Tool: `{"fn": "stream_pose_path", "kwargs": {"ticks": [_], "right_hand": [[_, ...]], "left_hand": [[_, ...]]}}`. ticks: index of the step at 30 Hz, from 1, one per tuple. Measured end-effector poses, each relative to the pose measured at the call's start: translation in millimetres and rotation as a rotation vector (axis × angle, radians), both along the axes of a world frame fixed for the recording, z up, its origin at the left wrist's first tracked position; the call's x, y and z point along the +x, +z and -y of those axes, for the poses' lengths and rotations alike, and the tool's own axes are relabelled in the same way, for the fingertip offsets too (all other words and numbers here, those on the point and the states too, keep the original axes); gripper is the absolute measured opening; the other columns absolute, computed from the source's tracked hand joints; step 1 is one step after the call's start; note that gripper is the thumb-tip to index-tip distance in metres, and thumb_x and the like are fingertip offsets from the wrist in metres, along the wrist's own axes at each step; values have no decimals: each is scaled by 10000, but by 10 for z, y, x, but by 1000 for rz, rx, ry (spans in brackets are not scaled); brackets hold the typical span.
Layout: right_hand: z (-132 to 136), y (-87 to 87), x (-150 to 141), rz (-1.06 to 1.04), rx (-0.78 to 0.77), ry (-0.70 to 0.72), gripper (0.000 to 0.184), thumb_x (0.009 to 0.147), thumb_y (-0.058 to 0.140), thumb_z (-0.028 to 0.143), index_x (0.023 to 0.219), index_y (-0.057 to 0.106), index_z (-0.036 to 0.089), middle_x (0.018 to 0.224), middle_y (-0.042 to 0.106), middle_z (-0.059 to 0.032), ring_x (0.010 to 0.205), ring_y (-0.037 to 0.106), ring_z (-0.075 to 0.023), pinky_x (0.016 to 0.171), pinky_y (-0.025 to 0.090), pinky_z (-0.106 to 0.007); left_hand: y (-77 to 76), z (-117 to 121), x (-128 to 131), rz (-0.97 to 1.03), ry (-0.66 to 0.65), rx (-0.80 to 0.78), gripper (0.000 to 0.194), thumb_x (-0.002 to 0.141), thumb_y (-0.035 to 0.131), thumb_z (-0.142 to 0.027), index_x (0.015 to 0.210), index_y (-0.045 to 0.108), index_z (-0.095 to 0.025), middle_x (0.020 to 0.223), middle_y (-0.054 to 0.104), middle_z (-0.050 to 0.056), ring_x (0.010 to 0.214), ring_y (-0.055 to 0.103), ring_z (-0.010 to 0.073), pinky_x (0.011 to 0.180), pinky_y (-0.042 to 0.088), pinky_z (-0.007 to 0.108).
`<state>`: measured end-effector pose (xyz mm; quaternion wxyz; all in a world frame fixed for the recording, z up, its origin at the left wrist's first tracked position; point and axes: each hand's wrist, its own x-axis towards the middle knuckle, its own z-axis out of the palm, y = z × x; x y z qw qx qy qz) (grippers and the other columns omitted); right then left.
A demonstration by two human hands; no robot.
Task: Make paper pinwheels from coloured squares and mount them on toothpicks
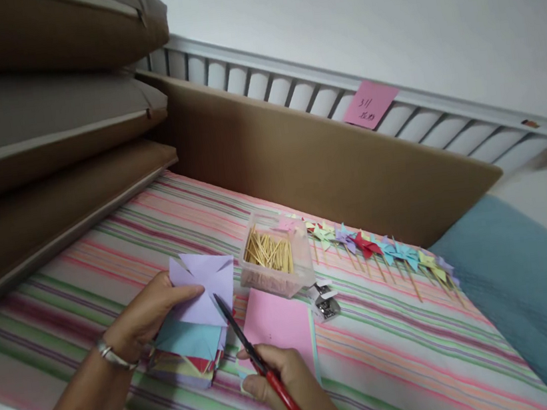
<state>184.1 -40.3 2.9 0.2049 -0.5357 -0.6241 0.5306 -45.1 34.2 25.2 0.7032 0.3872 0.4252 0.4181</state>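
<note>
My left hand point(149, 310) pinches a light purple square of paper point(207, 274) by its left edge, thumb on top. Slits run inward from the paper's corners. My right hand point(296, 380) grips a pair of scissors point(243, 340) with dark blades and red handles. The blade tips lie at the paper's lower right part; whether they touch it I cannot tell. Below the purple square is a stack of coloured paper squares point(190, 337), blue on top, with red, yellow and purple edges showing. A pink paper stack point(284, 328) lies to the right, partly behind my right hand.
A clear plastic box point(303, 255) holds many thin golden sticks. Beside it sits a small container point(326, 305) of dark metal pieces. Paper pinwheels point(367, 245) on sticks line the striped cloth point(402, 342). A brown board point(296, 148) stands behind; large cushions point(51, 120) rise at left.
</note>
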Motion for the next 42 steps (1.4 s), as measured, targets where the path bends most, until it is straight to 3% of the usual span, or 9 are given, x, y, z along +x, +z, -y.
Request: {"fn": "stream_pose_path", "kwargs": {"ticks": [5, 13, 23, 29, 42], "right_hand": [[2, 42, -21, 0, 21, 42, 223, 755, 612, 360, 822, 627, 148, 616, 346, 50, 576, 302, -95, 508, 276, -195], [14, 50, -48, -16, 29, 37, 186, 761, 612, 345, 773, 597, 159, 633, 361, 44, 592, 299, -99, 533, 303, -197], [13, 18, -47, -8, 40, 18, 191, 753, 620, 325, 848, 644, 161, 636, 375, 44, 591, 307, -101, 534, 305, -196], [14, -28, -43, 2, 24, -12, 308, 738, 636, 369, 989, 659, 191, 648, 437, 38, 587, 354, -109, 524, 317, -195], [21, 10, -62, 11, 15, 9, 305, 743, 630, 364, 973, 658, 166, 610, 378, 45, 571, 322, -103, 503, 287, -198]], "left_hand": [[15, -6, -12, -14, 9, 41, 379, 641, 720, -271, 987, 668, -125, 881, 723, 110, 762, 649, 279, 671, 499, 349], [9, 2, -15, 1, -12, 6, 277, 650, 707, -229, 905, 690, -122, 791, 728, 78, 679, 650, 230, 636, 492, 313], [-2, -3, 10, -18, 15, -3, 314, 635, 721, -231, 928, 691, -124, 798, 729, 77, 698, 653, 236, 647, 497, 322], [-35, -1, -5, -20, 9, -14, 320, 647, 714, -233, 949, 690, -131, 793, 730, 67, 689, 654, 229, 657, 490, 320], [2, -6, 3, -29, 47, -19, 302, 595, 737, -223, 874, 709, -112, 731, 726, 70, 635, 640, 215, 608, 478, 293]]}}
